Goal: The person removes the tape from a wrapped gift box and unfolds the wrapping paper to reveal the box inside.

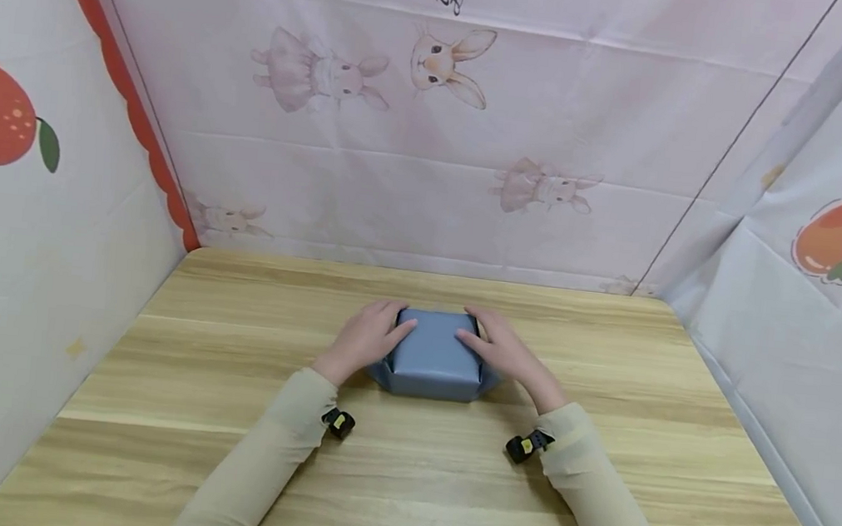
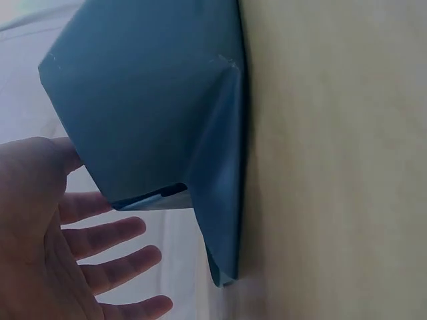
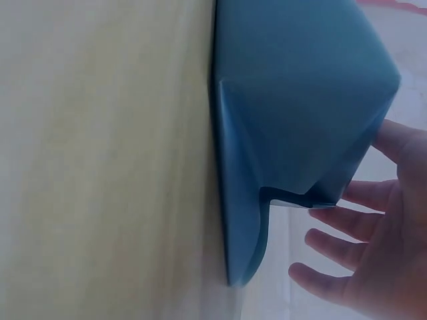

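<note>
A box wrapped in smooth blue-grey paper sits on the wooden table. Its two ends have loose folded paper; one flap sticks out low along the tabletop in the left wrist view, and a matching flap shows in the right wrist view. At the left end, my left hand has its thumb on the top and its index finger against the end edge, other fingers spread straight. My right hand mirrors this at the right end, thumb on top, fingers extended along the side. What lies inside the paper is hidden.
Light wooden tabletop surrounds the box. A rabbit-printed cloth hangs behind the far edge, with fruit-printed cloths on the left and right. Each wrist wears a small black camera.
</note>
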Action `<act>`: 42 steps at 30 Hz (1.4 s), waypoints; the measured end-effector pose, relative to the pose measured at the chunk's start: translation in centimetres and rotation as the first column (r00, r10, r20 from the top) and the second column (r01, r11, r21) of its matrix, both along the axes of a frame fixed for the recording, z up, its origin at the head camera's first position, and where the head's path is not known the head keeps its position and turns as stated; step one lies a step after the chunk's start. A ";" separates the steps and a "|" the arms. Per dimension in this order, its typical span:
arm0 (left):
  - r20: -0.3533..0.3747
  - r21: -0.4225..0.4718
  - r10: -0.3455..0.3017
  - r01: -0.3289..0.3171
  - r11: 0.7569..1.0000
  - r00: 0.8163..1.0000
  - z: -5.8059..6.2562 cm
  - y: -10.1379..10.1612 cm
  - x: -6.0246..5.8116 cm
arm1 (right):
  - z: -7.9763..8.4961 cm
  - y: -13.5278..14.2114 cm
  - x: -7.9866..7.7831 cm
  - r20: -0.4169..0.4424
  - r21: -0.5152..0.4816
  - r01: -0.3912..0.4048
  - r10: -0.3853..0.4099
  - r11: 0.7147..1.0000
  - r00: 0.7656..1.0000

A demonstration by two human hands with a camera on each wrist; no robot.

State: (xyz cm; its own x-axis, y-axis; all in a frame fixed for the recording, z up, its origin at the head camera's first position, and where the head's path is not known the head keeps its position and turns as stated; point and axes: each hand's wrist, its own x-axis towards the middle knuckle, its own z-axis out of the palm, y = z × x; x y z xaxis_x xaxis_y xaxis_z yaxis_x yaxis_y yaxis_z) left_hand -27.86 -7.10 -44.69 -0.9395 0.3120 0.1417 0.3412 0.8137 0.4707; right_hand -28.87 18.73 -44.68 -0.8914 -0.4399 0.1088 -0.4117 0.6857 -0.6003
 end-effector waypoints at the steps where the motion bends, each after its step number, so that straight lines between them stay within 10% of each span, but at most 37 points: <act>1: 0.009 0.007 -0.005 0.005 1.000 1.000 0.0 0.1 -0.1 | 0.0 -0.1 -0.1 0.004 0.006 0.001 -0.001 1.000 1.000; 26: 0.050 -0.001 -0.051 0.051 0.999 0.997 1.8 0.9 -1.7 | 2.0 -1.4 -1.4 -0.040 0.027 0.017 -0.016 0.999 0.999; 42: 0.097 0.057 -0.093 0.087 0.995 0.991 0.9 0.9 -2.4 | 2.6 -2.3 -2.3 -0.074 0.025 0.064 -0.062 0.998 0.995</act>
State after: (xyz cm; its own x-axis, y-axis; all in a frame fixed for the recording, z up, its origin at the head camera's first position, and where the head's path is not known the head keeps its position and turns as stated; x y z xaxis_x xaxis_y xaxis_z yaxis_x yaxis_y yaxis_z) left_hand -30.24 -6.16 -43.79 -0.9181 0.3904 0.0677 0.3614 0.7550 0.5471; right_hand -31.12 16.44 -42.07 -0.9075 -0.3869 0.1634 -0.4092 0.7272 -0.5511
